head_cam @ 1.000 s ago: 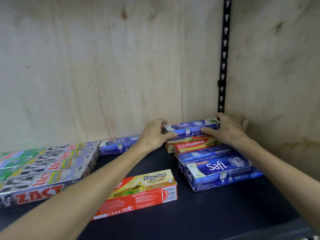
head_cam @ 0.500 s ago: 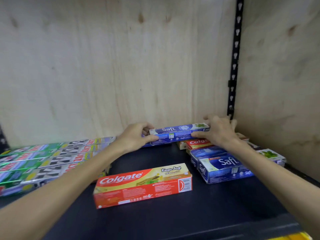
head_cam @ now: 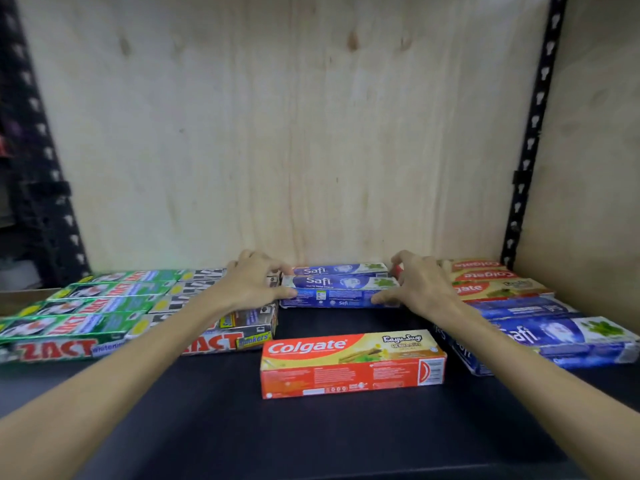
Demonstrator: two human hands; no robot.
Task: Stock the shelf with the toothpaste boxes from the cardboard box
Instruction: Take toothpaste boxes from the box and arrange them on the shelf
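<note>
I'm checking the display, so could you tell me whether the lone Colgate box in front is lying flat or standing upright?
Lying flat: the Colgate box rests lengthwise on the shelf, logo facing up.

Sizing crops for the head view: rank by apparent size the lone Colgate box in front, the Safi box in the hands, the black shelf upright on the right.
1. shelf upright, the longest
2. Colgate box
3. Safi box

Colgate sits nearer the camera, so the boxes' true order is unsure.

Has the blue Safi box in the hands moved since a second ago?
Yes. The blue Safi box went left, off the red Colgate stack by the black slotted upright, to in front of a second Safi box at mid-back.
</note>
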